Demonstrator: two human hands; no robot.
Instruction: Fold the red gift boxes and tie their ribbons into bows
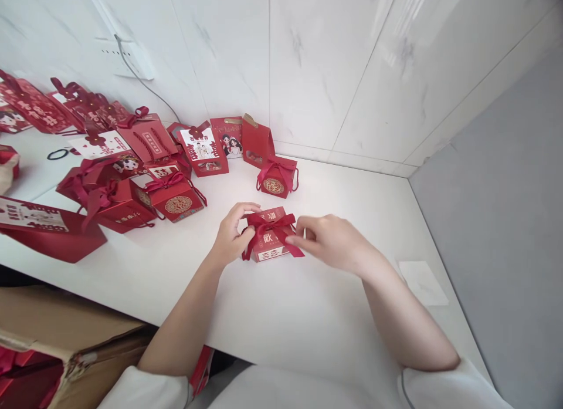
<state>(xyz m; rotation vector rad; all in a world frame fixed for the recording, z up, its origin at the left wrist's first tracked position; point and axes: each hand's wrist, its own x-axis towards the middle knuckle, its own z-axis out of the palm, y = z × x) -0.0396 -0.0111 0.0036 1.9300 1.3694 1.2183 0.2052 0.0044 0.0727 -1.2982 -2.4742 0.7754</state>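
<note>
A small red gift box [269, 239] with white lettering lies on the white table in front of me. A dark red ribbon bow [272, 224] is tied across its top. My left hand [233, 236] curls around the box's left side, thumb against the bow's left part and fingers behind the far edge. On the other side, my right hand [328, 239] has its thumb and bent forefinger at the bow's right loop and tail, pinching the ribbon there. Just behind stands another red gift box [276, 183] with a gold round emblem and a ribbon.
Several red gift boxes [178, 200] crowd the table's left side, with black scissors [58, 155] among them. A flat white square [423, 283] lies at the right. An open cardboard carton [65, 327] holding red items stands at lower left. A tiled wall [308, 63] bounds the back.
</note>
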